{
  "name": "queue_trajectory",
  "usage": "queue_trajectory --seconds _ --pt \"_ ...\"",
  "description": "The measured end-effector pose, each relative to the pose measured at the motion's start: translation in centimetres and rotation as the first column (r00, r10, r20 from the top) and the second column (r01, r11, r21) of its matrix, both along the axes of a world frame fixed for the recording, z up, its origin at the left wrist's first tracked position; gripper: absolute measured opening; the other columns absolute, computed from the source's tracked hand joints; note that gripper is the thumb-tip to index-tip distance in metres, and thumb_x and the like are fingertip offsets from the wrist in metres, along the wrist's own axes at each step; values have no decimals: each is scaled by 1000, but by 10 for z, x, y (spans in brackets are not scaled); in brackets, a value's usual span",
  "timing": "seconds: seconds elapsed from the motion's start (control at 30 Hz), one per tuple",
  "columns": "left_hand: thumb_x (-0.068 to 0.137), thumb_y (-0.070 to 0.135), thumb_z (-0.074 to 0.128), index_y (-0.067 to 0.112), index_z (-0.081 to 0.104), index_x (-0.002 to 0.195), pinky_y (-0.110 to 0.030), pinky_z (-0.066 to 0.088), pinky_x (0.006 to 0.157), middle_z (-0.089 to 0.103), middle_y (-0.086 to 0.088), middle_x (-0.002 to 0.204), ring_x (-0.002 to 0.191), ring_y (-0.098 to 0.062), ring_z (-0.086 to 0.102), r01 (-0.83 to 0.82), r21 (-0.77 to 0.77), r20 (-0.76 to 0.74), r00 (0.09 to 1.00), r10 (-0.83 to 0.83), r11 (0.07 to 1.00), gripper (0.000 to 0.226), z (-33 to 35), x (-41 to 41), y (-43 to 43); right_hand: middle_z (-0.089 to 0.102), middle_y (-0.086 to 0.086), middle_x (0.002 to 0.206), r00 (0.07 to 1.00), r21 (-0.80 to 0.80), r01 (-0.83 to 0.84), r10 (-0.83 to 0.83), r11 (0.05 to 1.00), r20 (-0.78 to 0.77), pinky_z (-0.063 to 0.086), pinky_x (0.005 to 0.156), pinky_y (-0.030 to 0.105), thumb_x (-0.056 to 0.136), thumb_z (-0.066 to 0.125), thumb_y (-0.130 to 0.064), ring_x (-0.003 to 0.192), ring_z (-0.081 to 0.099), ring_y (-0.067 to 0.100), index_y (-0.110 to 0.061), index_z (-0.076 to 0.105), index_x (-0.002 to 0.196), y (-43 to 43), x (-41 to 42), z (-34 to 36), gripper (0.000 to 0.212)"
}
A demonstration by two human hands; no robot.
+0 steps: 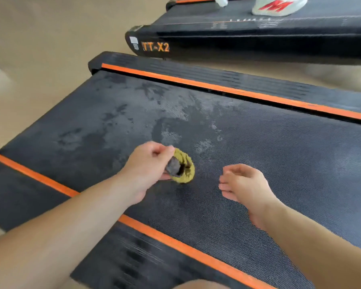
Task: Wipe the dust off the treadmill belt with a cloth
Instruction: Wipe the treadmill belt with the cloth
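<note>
The tan floor [40,49] fills the left of the room, and across it lies the treadmill belt [279,159], a broad dark woven surface. It is mottled with pale dusty patches near its middle and darker blotches toward its far-left end. An orange stripe [217,88] runs along the far side rail and another orange stripe [175,245] along the near one. Beyond it, well apart, stands a second treadmill [248,42] with an orange "TT-X2" marking [155,46] on its end, and a white shoe with red markings [279,6] rests on top of it. Both bare forearms reach out over the nearer belt. The left hand [148,165] has its fingers and thumb curled tight round a bunched cloth [186,168], yellow-green with a dark grey part showing at the grip. The cloth hangs low at the middle of the belt, just below the dusty patches, though I cannot tell if it is touching. The right hand [244,182] is near the cloth but clear of it, fingers loose and slightly curled, holding nothing.
</note>
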State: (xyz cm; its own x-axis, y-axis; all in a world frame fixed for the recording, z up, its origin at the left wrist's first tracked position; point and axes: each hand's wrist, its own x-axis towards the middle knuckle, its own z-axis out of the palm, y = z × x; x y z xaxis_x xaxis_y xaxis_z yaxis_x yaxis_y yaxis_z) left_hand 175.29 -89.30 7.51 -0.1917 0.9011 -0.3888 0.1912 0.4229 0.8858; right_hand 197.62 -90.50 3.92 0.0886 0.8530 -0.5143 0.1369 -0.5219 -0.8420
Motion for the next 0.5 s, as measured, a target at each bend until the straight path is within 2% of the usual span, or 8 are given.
queue_trajectory --seconds 0.03,0.07,0.13,0.2,0.27,0.33,0.4,0.5 --pt "99 35 60 18 64 99 -33 63 71 70 -4 101 80 -15 73 43 72 -120 992 -34 997 18 7 -7 1 72 -1 115 979 55 -104 92 993 181 58 79 30 98 66 -23 89 71 15 -23 67 122 -1 -4 -1 25" --pt "98 36 59 21 62 97 -26 60 67 68 2 95 71 -11 70 120 142 -278 958 -76 983 16 12 -13 0 65 -4 127 896 66 -259 214 964 389 55 82 31 95 69 -32 96 67 13 -28 62 132 -2 -5 -3 38" --pt "97 35 60 24 59 92 -20 46 62 61 11 86 70 -6 60 341 200 -568 804 -175 919 12 13 -16 -7 39 -1 156 597 -112 -527 461 842 657 48 106 43 85 75 -51 135 49 21 -41 40 151 -6 -6 -10 76" --pt "93 37 64 25 60 90 -23 38 65 57 13 87 76 -4 55 525 127 -685 660 -309 842 13 -1 -13 -20 1 -3 172 404 -332 -601 635 727 659 31 120 61 69 81 -68 159 5 30 -52 15 158 -15 -6 -17 112" --pt "92 43 64 26 63 96 -28 43 75 56 11 98 87 -11 56 624 -17 -712 541 -448 781 18 -24 -12 -35 -18 -6 171 295 -428 -612 694 665 657 26 119 68 60 81 -77 158 -14 32 -57 3 157 -24 -6 -25 127" --pt "94 43 61 28 60 112 -36 49 88 50 8 120 105 -18 52 677 -74 -775 423 -470 732 24 -43 -13 -43 -22 -4 170 226 -440 -620 685 650 693 26 117 70 61 80 -78 157 -16 34 -58 -1 157 -27 -8 -31 127" --pt "94 41 61 33 57 128 -42 46 100 39 6 143 128 -22 38 734 -85 -809 344 -478 673 35 -57 -13 -47 -22 -4 170 234 -449 -603 685 659 690 26 115 72 61 82 -75 157 -16 35 -58 0 157 -25 -12 -31 127" --pt "98 35 57 37 54 134 -43 46 99 40 3 145 127 -25 36 811 -130 -827 229 -513 571 36 -77 -9 -49 -22 -5 170 227 -460 -594 686 660 691 26 114 72 61 83 -73 157 -15 35 -59 1 156 -22 -13 -31 127"
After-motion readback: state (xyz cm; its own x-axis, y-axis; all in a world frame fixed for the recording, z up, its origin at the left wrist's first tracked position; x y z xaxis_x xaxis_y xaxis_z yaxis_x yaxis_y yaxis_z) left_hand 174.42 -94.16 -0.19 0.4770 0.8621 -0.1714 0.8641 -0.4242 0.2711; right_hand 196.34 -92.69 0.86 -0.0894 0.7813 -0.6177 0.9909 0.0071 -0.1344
